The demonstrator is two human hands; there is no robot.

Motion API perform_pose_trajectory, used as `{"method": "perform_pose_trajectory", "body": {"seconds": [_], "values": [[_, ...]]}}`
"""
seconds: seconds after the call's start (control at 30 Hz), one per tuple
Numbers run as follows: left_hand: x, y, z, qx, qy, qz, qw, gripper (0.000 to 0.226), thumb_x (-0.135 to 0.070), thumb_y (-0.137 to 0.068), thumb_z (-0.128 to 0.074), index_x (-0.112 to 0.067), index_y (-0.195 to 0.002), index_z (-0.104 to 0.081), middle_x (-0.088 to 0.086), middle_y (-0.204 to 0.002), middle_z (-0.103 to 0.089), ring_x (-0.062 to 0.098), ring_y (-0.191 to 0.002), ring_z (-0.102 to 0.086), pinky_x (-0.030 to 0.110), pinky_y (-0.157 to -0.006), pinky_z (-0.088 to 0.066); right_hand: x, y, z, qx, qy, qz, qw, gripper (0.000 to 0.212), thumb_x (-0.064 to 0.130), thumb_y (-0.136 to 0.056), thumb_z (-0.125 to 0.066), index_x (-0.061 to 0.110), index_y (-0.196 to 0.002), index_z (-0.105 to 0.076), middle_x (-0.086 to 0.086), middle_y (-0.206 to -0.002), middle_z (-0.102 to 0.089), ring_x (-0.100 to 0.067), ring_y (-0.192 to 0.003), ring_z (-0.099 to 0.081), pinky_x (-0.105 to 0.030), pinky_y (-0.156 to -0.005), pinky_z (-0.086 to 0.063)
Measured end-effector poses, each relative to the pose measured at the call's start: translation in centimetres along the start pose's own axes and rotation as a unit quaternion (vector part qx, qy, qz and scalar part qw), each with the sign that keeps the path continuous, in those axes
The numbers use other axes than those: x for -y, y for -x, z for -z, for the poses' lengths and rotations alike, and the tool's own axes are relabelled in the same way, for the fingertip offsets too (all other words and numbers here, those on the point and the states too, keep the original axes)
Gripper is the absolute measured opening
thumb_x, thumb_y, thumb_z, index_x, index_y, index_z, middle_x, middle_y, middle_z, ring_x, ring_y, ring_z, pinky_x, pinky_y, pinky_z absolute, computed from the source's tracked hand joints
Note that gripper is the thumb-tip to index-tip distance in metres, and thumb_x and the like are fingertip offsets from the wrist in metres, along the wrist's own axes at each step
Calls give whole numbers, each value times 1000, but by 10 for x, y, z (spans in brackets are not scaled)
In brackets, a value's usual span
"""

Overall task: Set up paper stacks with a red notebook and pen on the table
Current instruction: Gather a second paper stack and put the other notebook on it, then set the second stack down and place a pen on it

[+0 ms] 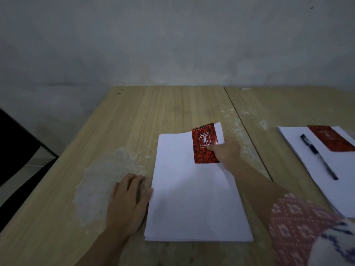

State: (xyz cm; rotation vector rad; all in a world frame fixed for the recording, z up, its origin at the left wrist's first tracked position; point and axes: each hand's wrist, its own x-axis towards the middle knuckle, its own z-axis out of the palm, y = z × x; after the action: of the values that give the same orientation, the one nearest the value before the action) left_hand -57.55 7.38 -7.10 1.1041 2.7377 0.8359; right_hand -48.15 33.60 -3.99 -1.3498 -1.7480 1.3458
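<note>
A white paper stack (192, 198) lies in the middle of the wooden table (134, 116). My right hand (226, 152) grips a small red spiral notebook (204, 144) by its lower right edge, over the stack's far right corner. My left hand (128, 198) rests flat on the table, fingers touching the stack's left edge. At the right, a second paper stack (315, 169) carries another red notebook (330, 138) and a black pen (318, 156).
The table's far edge meets a grey wall (172, 45). A seam (242, 123) splits the tabletop between the two stacks. A worn pale patch (101, 179) marks the wood left of the stack. A dark object (15, 150) stands beyond the table's left edge.
</note>
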Motion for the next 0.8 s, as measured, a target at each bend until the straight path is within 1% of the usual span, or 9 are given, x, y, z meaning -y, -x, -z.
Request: {"method": "perform_pose_trajectory", "body": {"seconds": [0.07, 0.2, 0.27, 0.37, 0.47, 0.57, 0.67, 0.73, 0.8], "values": [[1, 0, -2, -4, -2, 5, 1000, 73, -62, -74, -15, -20, -122, -50, -2, -132, -46, 16, -124, -40, 37, -115, -14, -2, -12, -4, 15, 26, -4, 1000, 21, 10, -70, -76, 1, -85, -65, -17, -91, -69, -29, -75, -64, -43, -75, -57], [1, 1, -3, -7, -5, -1, 1000, 71, -60, -75, -17, -18, -121, -52, 1, -133, -48, 20, -124, -42, 41, -115, -17, -9, -28, -7, 32, 114, -21, 993, 42, 27, -63, -82, -1, -88, -64, -19, -91, -71, -34, -81, -67, -50, -81, -56], [1, 2, -2, -8, 1, 2, 1000, 71, -60, -75, -18, -18, -121, -52, 1, -133, -48, 20, -125, -41, 40, -115, -17, -9, -28, -7, 33, 136, -20, 990, 44, 29, -62, -82, -1, -89, -63, -19, -91, -71, -34, -82, -67, -50, -82, -56], [1, 1, 0, 3, 16, 13, 1000, 73, -62, -73, -18, -19, -122, -52, -1, -134, -47, 17, -126, -40, 38, -115, -15, -5, -16, -5, -4, 167, 0, 986, 49, 33, -65, -78, -2, -94, -60, -20, -97, -69, -34, -88, -65, -46, -84, -54], [-2, 1, 9, 33, 72, 33, 996, 66, -61, -78, -29, -19, -122, -53, -1, -137, -46, 17, -126, -39, 40, -115, -19, -8, -1, -5, -39, 204, 38, 977, 71, 37, -70, -74, -1, -121, -42, -22, -124, -52, -38, -118, -46, -50, -100, -41], [-3, 8, 23, 82, 100, 44, 991, 44, -42, -90, -42, -19, -128, -47, 0, -145, -39, 17, -134, -33, 36, -112, -23, -8, 20, 3, -22, 196, 71, 978, 84, 34, -73, -72, 6, -136, -24, -20, -139, -35, -37, -131, -29, -53, -106, -32], [-5, 34, 36, 80, 81, 16, 993, 38, -34, -91, -44, -19, -126, -50, 0, -140, -44, 17, -132, -38, 28, -105, -30, -9, 49, 17, 26, 168, 126, 977, 75, 27, -74, -71, 9, -135, -31, -16, -137, -39, -33, -127, -37, -54, -104, -35], [-10, 58, 45, 60, 96, 9, 994, 30, -32, -89, -49, -19, -115, -57, -3, -120, -55, 18, -115, -53, 19, -87, -39, -11, 80, 27, 62, 159, 171, 970, 62, 19, -76, -69, 8, -129, -39, -16, -130, -48, -31, -119, -46, -47, -101, -41], [-13, 80, 51, 50, 103, 17, 993, 26, -31, -87, -54, -17, -109, -59, -4, -109, -57, 17, -100, -57, 20, -77, -39, -14, 113, 36, 87, 165, 193, 963, 51, 12, -78, -67, 5, -124, -46, -16, -121, -55, -27, -109, -52, -36, -93, -43]]}}
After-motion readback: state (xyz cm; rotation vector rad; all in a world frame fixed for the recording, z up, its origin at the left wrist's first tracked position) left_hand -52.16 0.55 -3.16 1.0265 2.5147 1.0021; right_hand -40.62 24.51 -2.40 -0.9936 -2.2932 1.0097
